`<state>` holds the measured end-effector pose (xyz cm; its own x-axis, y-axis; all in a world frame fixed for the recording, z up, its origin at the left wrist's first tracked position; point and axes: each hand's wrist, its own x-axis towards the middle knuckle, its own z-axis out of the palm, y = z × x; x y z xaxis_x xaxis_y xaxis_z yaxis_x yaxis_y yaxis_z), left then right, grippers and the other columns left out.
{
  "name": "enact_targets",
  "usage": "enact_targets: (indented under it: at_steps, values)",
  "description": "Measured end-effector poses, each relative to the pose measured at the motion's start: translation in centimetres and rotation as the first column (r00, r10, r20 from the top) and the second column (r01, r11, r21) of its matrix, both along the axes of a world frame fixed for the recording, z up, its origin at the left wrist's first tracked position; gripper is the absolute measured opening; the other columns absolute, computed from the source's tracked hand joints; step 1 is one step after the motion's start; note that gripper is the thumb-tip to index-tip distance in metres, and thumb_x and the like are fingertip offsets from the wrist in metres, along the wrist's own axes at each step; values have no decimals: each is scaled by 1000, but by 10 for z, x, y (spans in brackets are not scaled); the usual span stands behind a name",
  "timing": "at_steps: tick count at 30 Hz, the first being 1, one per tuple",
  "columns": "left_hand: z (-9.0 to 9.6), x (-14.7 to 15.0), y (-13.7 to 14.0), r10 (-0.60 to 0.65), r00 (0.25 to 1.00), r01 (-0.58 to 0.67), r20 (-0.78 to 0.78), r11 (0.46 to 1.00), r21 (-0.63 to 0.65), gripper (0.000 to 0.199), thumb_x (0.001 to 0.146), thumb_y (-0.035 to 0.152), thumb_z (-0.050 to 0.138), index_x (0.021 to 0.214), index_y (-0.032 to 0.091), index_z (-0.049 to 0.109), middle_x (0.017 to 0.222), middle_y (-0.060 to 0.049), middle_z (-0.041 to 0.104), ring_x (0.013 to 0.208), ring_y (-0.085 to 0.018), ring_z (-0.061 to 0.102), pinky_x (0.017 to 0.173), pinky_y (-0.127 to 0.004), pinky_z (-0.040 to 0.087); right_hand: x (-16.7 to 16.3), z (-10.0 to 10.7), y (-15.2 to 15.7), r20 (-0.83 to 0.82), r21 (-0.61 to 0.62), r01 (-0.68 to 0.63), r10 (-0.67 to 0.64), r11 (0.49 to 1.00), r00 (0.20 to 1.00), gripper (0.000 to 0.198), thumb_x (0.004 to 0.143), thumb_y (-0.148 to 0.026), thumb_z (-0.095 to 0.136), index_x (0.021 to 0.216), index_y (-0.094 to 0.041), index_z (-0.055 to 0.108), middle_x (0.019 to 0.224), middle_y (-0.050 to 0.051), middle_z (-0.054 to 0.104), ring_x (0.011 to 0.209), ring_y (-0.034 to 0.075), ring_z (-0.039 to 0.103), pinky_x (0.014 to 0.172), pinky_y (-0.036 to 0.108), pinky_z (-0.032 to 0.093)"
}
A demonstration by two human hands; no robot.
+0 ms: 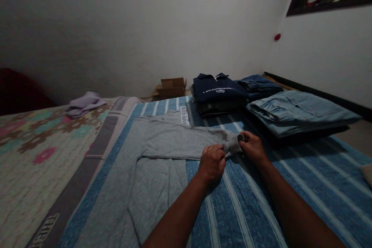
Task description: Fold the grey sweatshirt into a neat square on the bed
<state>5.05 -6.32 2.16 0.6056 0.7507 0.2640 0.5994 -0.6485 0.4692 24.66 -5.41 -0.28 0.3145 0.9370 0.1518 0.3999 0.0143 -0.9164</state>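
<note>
A grey long-sleeved shirt (171, 141) lies spread on a blue striped sheet (215, 209), one sleeve stretched across toward the right. At that sleeve's end, my right hand (252, 146) pinches the rim of the ribbed cuff. My left hand (213, 159) is closed on the same sleeve just left of the cuff, its fingertips partly hidden. The cuff stands slightly raised with its opening facing right. Part of the shirt's lower body is covered by my left forearm.
Folded dark blue tops (219, 91) are stacked behind my hands. Folded light blue jeans (299, 110) lie on dark cloth to the right, with darker jeans (258, 85) behind. A lilac cloth (86, 104) sits on the flowered cover (26, 159). An opened cardboard box (171, 88) stands near the wall.
</note>
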Motion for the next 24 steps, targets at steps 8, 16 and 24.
enact_targets:
  at_steps: [8, 16, 24]
  values:
    - [3, -1, -3, -25, 995, 22, -94, 999, -33, 14, 78, 11, 53, 84, 20, 61, 116, -6, 60, 112, -22, 51, 103, -48, 29, 0, -2, -1, 96, -9, 52, -51, 999, 994, 19, 71, -36, 50, 71, -21, 62, 66, 1, 63, 63, 17, 59, 59, 26, 43]
    - [-2, -1, -5, -19, 996, 12, -89, 997, -73, 11, 84, 17, 51, 90, 21, 59, 126, -8, 56, 123, -24, 44, 107, -56, 20, 3, 0, -3, 235, 10, 118, -117, 993, 965, 17, 71, -34, 52, 75, -24, 66, 69, 3, 66, 68, 22, 62, 65, 32, 44]
    - [1, -2, -8, -43, 988, 28, -147, 994, -102, 19, 82, 19, 54, 101, 20, 55, 136, -10, 49, 133, -27, 35, 109, -60, 16, 0, 1, -3, 293, 102, 17, -46, 995, 955, 29, 68, -30, 52, 90, -24, 68, 94, 4, 67, 81, 21, 61, 73, 31, 45]
